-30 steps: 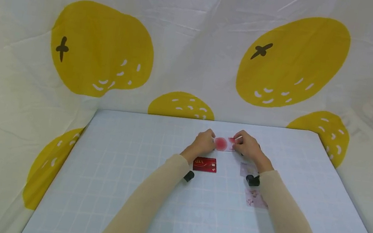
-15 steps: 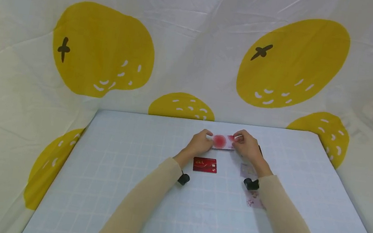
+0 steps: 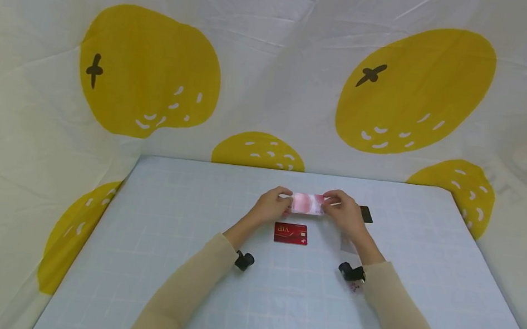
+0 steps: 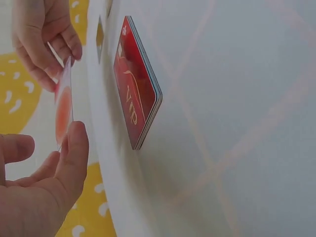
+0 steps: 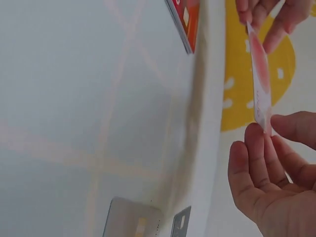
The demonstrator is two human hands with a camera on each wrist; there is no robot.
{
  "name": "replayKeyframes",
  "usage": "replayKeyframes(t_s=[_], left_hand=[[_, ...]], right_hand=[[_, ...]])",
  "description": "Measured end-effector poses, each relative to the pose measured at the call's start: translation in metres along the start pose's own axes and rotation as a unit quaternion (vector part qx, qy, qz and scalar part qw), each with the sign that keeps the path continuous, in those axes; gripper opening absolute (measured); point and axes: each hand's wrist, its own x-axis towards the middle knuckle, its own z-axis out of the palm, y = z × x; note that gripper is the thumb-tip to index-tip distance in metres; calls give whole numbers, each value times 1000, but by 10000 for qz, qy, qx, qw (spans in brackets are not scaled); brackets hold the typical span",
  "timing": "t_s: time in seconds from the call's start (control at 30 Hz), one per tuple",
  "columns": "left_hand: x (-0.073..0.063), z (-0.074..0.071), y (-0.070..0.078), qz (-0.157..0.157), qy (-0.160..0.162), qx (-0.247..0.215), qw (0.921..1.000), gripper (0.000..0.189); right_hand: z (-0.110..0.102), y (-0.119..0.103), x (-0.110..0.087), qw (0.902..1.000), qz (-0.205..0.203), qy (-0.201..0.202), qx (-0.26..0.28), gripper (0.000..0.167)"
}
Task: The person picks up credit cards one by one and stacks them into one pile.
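Observation:
Both hands hold one pink and white card (image 3: 307,204) with a round red patch, raised off the table and tilted. My left hand (image 3: 272,205) pinches its left end; the left wrist view shows the card's edge (image 4: 64,106) meeting those fingertips. At the other end, the right hand (image 3: 343,212) pinches it between thumb and fingers, plain in the right wrist view. A stack of red cards, the top one marked VIP (image 3: 291,233), lies flat just in front of the hands.
A dark card (image 3: 366,214) lies beside the right hand. Under the right forearm are a pale card (image 3: 347,245) and a pinkish card (image 3: 355,286), both partly hidden. Behind the table (image 3: 187,204) hangs a white cloth with yellow fruit shapes (image 3: 150,70).
The pink and white card has come up off the table and tilted, shifting slightly left. The left hand has drawn left and nearer. More of the dark card shows beside the right hand.

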Motion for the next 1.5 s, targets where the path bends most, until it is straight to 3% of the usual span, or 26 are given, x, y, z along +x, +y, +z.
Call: replayKeyframes(t_s=[0.23, 0.5, 0.63, 0.9, 1.13, 1.5], left_hand=[[-15, -5, -3, -144, 78, -100, 9998, 34], [-26, -10, -15, -187, -133, -1035, 9944, 31], [-31, -13, -21, -229, -131, -1141, 9931, 32], [-42, -15, -30, -325, -176, -891, 9953, 32], [-46, -16, -35, -275, -133, -299, 9991, 29], [-49, -12, -40, -295, -135, 328, 9989, 34]], right_hand=[[7, -2, -11, 9989, 181, -61, 427, 30], [15, -4, -24, 9969, 319, -213, 686, 30], [19, -6, -29, 9946, 391, -328, 902, 30], [26, -4, -37, 9910, 516, -662, 1045, 30], [31, -2, -41, 9886, 683, -1028, 865, 33], [35, 4, -41, 9891, 686, -1121, 664, 33]])
